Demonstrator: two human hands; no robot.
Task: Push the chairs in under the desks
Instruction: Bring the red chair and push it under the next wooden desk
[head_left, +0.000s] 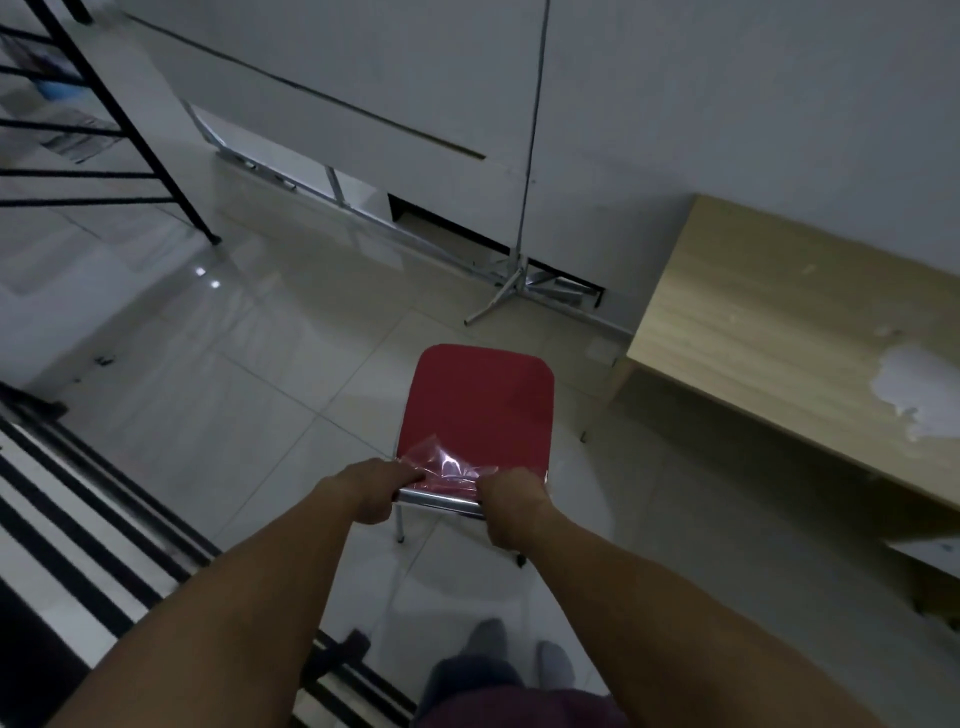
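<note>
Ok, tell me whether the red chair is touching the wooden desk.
Apart. The head view shows bare floor tile between the red chair and the wooden desk; both hands grip the chair's back.

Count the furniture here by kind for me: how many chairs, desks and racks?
Chair: 1, red, gripped by the left hand and right hand.
Desk: 1, wooden, to the chair's right.
Rack: 1, black.
Total: 3
</note>
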